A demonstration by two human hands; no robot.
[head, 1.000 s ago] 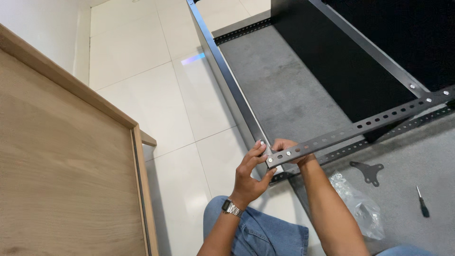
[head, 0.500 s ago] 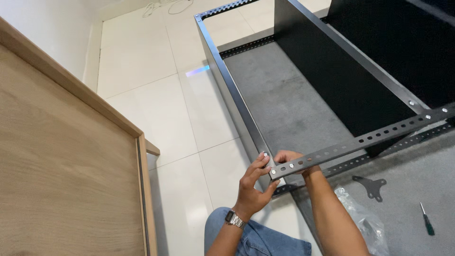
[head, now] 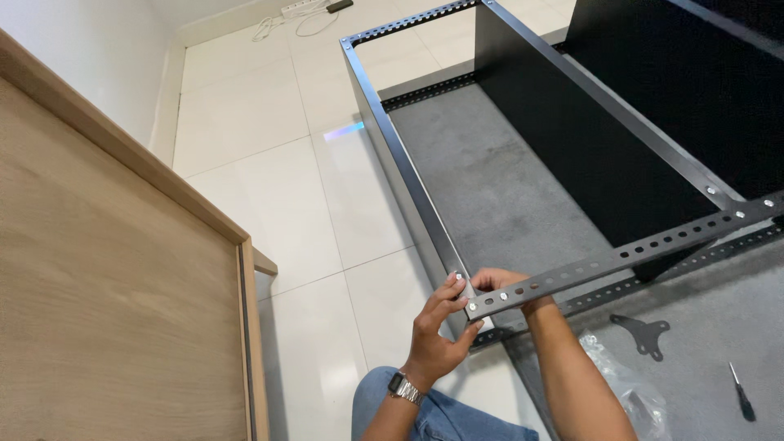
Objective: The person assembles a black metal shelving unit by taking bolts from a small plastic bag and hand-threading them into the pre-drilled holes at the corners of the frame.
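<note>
Left hand pinches bolt at rail corner | right hand grips perforated rail end | I judge: loosened pinch drops bolt, holes misalign.

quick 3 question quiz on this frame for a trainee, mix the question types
1. True or false: both hands meet at the near corner of the metal frame.
2. Which hand wears the wristwatch?
3. The screwdriver lies on: A) white tile B) grey mat C) wooden panel

Key
1. True: left hand and right hand both touch the end of the perforated bar there.
2. The left.
3. B
</note>
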